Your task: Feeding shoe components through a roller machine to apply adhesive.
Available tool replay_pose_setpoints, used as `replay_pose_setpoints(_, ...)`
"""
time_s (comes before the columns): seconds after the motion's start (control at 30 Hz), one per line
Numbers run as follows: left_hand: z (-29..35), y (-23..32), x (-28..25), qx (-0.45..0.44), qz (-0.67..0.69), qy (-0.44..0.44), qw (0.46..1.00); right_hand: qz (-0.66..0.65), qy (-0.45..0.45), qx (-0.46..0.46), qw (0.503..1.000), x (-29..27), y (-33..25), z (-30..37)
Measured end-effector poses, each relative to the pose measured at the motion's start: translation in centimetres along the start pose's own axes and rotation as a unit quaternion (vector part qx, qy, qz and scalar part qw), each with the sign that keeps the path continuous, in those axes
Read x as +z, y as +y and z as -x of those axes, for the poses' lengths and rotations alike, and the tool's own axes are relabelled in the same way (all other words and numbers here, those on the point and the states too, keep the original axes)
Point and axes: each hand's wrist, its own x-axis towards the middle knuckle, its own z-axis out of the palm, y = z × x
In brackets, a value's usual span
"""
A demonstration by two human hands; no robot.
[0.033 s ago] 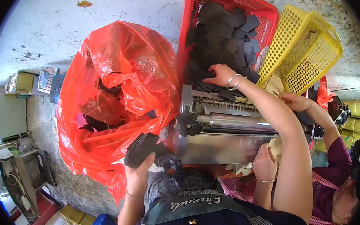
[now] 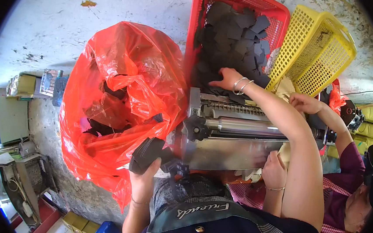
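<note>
My left hand (image 2: 142,184) grips a stack of thin black pieces (image 2: 146,155), fanned slightly at the edges. It is beside the front of a red plastic bag (image 2: 133,42). My right hand (image 2: 229,79) reaches over a steel roller machine (image 2: 236,153) to the near end of a red basket (image 2: 265,3). Its thumb and forefinger are apart, just at the loose dark grey pieces (image 2: 227,43) heaped there. Whether its fingertips touch them cannot be made out. Two metal bangles circle that wrist.
At my right, a co-worker's hands (image 2: 305,103) (image 2: 275,171) are close to the machine and partly behind my right forearm. A yellow basket (image 2: 316,52) leans beside the red one. A dark knob (image 2: 198,128) juts from the machine's left end.
The view has shifted very slightly. My right hand's fingers have moved a little at the pieces; my left hand keeps its hold on the stack.
</note>
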Motion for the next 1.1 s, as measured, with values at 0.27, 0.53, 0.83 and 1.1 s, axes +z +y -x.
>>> replay_pose_setpoints(0.27, 0.2, -0.4, -0.6, 0.005, -0.011, 0.022, 1.000, -0.140, 0.002, 0.123, 0.982, 2.2, 1.0, -1.4)
replay_pose_setpoints(0.53, -0.1, -0.3, -0.2, -0.013, 0.023, -0.001, 1.000, -0.158, 0.001, 0.129, 0.979, 2.5, 2.8, -1.3)
replay_pose_setpoints(0.83, 0.0, -0.4, -0.3, -0.009, 0.004, 0.007, 1.000, -0.241, -0.044, 0.110, 0.963, 0.4, 2.6, -1.1)
replay_pose_setpoints(1.1, -0.1, -0.7, -0.2, -0.009, 0.001, 0.008, 1.000, -0.034, 0.235, -0.034, 0.971, -3.7, 2.0, 1.0)
